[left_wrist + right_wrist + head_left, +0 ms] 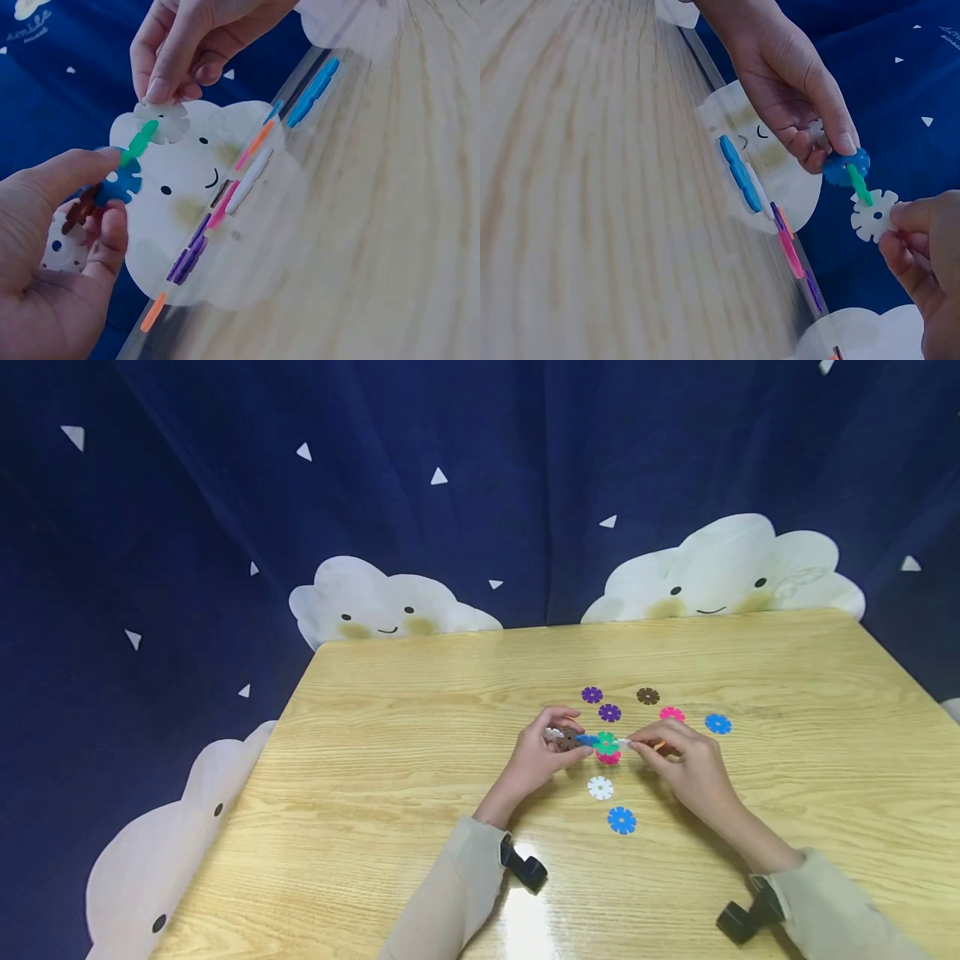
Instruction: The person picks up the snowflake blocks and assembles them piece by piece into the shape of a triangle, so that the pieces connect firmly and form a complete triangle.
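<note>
My left hand holds a short chain of notched plastic discs between thumb and fingers. In the left wrist view, the chain runs from a white disc through a brown disc and a blue disc to a green disc. Between thumb and fingertips, my right hand pinches another white disc. Its rim meets the free edge of the green disc; whether their notches are slotted together I cannot tell.
Loose discs lie around the hands on the wooden table: purple, brown, pink, blue, white and another blue disc. A pink disc shows below the chain. Behind hangs a dark blue curtain.
</note>
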Demonstrator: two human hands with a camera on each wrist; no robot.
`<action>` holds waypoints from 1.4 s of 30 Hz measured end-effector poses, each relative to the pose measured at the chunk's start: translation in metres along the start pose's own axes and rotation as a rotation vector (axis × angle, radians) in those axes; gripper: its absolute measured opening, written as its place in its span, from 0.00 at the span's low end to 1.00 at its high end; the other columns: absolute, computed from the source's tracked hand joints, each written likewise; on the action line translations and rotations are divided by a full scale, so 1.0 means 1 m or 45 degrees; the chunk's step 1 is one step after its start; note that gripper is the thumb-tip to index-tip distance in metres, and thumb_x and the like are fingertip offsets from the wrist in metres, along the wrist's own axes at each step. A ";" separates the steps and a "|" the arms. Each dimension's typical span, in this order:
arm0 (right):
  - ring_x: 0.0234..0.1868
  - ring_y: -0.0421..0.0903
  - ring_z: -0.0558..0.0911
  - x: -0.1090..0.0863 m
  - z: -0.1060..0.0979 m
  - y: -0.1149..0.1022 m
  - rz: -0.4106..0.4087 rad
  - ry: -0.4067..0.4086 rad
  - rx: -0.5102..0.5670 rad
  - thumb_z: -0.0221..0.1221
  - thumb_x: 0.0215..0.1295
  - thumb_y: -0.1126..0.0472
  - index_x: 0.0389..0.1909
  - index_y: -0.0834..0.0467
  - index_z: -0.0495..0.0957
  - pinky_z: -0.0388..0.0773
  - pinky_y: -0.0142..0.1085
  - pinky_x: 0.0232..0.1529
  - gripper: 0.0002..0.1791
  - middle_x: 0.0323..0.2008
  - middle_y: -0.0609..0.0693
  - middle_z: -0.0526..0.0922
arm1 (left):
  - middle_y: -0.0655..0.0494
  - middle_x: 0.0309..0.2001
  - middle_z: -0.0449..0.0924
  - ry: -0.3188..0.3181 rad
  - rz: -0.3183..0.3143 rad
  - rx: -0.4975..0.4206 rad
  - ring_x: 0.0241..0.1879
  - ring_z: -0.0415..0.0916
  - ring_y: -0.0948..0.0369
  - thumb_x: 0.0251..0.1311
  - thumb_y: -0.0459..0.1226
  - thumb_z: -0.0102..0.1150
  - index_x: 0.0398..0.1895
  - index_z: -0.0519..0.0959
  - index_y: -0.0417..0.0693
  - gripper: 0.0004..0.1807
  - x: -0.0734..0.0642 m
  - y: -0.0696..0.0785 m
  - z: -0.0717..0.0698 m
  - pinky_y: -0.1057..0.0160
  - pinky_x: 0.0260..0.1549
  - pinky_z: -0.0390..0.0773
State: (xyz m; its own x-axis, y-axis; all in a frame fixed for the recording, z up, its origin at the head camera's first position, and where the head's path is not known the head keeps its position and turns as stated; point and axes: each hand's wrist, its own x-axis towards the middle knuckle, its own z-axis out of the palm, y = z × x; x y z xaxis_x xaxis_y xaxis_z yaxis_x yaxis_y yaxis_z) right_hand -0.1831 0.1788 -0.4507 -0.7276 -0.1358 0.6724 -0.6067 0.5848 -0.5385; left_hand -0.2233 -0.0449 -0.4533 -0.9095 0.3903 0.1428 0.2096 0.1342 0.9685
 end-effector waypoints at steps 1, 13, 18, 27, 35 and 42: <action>0.32 0.22 0.76 0.000 0.000 0.000 0.008 0.005 0.010 0.70 0.46 0.78 0.30 0.60 0.85 0.76 0.15 0.32 0.12 0.30 0.51 0.86 | 0.41 0.53 0.79 -0.007 -0.003 0.001 0.38 0.74 0.70 0.56 0.31 0.68 0.63 0.68 0.40 0.31 0.000 -0.001 0.000 0.77 0.31 0.72; 0.28 0.20 0.76 -0.001 0.000 -0.003 0.073 0.065 0.026 0.69 0.47 0.78 0.30 0.63 0.84 0.75 0.15 0.29 0.11 0.25 0.54 0.86 | 0.38 0.62 0.67 0.022 -0.033 -0.138 0.46 0.77 0.51 0.55 0.28 0.67 0.67 0.56 0.40 0.40 0.001 -0.001 0.000 0.76 0.41 0.78; 0.28 0.19 0.77 -0.001 -0.001 -0.004 0.156 0.082 0.076 0.68 0.48 0.78 0.31 0.66 0.84 0.76 0.15 0.29 0.09 0.25 0.57 0.86 | 0.41 0.60 0.68 0.051 -0.120 -0.168 0.46 0.77 0.48 0.54 0.30 0.69 0.70 0.52 0.43 0.44 0.000 0.001 -0.001 0.73 0.39 0.78; 0.27 0.30 0.85 -0.002 0.001 -0.008 0.422 0.023 0.277 0.65 0.57 0.74 0.35 0.68 0.83 0.82 0.24 0.30 0.05 0.30 0.62 0.86 | 0.37 0.56 0.77 -0.032 -0.228 -0.191 0.38 0.76 0.70 0.60 0.34 0.63 0.62 0.66 0.36 0.28 -0.002 0.000 0.005 0.74 0.40 0.78; 0.27 0.31 0.85 -0.003 0.009 -0.019 0.587 -0.013 0.311 0.67 0.59 0.66 0.38 0.66 0.84 0.83 0.27 0.30 0.08 0.34 0.63 0.87 | 0.40 0.47 0.83 -0.085 -0.158 -0.006 0.35 0.77 0.69 0.65 0.37 0.60 0.52 0.79 0.37 0.16 -0.005 0.002 0.018 0.76 0.35 0.78; 0.30 0.30 0.85 -0.003 0.017 -0.025 0.557 -0.060 0.352 0.66 0.60 0.67 0.38 0.67 0.83 0.83 0.27 0.31 0.08 0.35 0.64 0.87 | 0.40 0.37 0.84 -0.032 -0.176 0.006 0.28 0.78 0.67 0.66 0.35 0.58 0.43 0.80 0.36 0.10 -0.005 0.005 0.022 0.71 0.31 0.81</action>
State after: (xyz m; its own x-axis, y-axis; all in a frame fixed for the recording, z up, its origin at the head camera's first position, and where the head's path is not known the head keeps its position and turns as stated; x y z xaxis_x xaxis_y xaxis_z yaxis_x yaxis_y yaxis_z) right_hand -0.1709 0.1510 -0.4478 -0.9418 0.0343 0.3343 -0.3000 0.3626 -0.8823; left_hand -0.2096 -0.0258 -0.4542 -0.9205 0.3906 0.0027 0.0846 0.1926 0.9776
